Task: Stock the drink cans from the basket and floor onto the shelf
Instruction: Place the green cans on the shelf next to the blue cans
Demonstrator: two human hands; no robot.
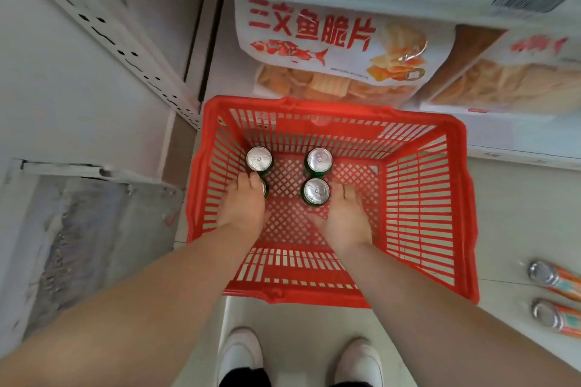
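A red plastic basket [434, 198] stands on the floor below me with several green cans upright inside. My left hand [243, 207] reaches into it and covers a can [263, 188] at the near left, fingers curled around it. Just behind that one stands another can [259, 159]. My right hand [341, 214] rests beside the near right can [316, 191], fingers against its side, with a further can [319, 160] behind it. Two orange cans [553, 278] [556, 317] lie on the floor at the right.
A white shelf unit rises in front, its bottom shelf holding large snack bags [330, 50] right behind the basket. A perforated shelf upright [103, 38] runs at the left. My white shoes [240, 355] stand on the tiled floor close to the basket's near rim.
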